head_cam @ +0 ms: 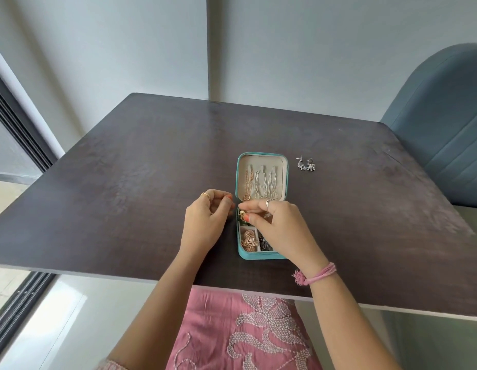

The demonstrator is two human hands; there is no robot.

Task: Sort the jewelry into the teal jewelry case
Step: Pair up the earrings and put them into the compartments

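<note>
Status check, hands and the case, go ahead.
Right hand pinching a small gold piece over open case. Left hand beside it, nothing visible in it. Earring pair still on table. Nothing blocking.

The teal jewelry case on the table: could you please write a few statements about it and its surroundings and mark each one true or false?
1. The teal jewelry case lies open. True.
2. Chains hang inside the lid. True.
3. The pair of silver earrings sits in a compartment of the case. False: they lie on the table, right of the lid.
4. The right hand pinches a small gold piece over the case. True.
5. The left hand rests inside the case. False: it is beside the case, left of it.
</note>
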